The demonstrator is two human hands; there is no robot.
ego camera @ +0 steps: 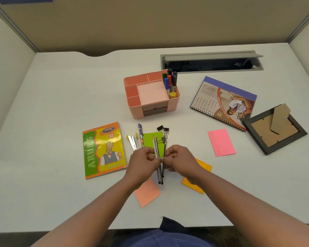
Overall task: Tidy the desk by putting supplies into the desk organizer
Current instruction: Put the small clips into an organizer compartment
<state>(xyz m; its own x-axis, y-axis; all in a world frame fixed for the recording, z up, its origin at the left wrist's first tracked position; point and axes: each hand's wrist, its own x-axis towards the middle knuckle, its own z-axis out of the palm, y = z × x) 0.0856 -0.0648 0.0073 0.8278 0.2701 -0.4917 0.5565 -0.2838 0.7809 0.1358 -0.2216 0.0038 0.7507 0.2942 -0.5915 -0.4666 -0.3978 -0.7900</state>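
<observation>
A pink desk organizer (174,102) stands mid-desk, with several markers (170,81) upright in its right compartment and a pink note pad in the middle tray. In front of it, both my hands grip a bundle of pencils (157,148) just above the desk. My left hand (143,162) holds the bundle from the left, my right hand (178,160) from the right, fingers curled round it. Beneath lie a green sticky pad (149,139), a purple pen (141,133), yellow-handled metal clips (132,140) and black binder clips (163,130).
A green-and-yellow exercise notebook (103,150) lies at the left. Pink (221,142), orange (203,165) and salmon (147,193) sticky notes lie around my hands. A spiral calendar (223,102) and a face-down picture frame (275,129) sit at the right. A grey cable hatch (210,62) is open behind.
</observation>
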